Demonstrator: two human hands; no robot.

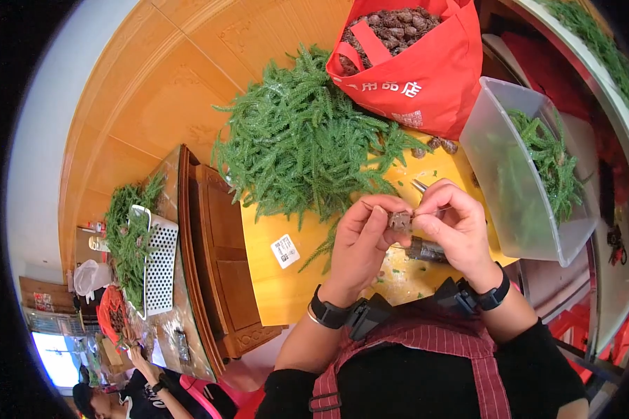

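Observation:
My left hand [362,241] and my right hand [456,225] meet over a yellow table [272,276], both pinching one small brown pine cone [399,221] between thumbs and fingers. A thin wire seems to run from the cone past my right fingers. Under my right hand lies a dark metal tool [426,250], and a silvery tip [419,185] pokes out above it. A big heap of green feathery sprigs [307,143] lies just beyond my hands.
A red cloth bag [426,77] full of brown pine cones stands at the back. To the right is a clear plastic bin [510,174] holding green sprigs. At the left stands a wooden table with more sprigs and a white perforated basket [159,262]; another person [136,391] works there.

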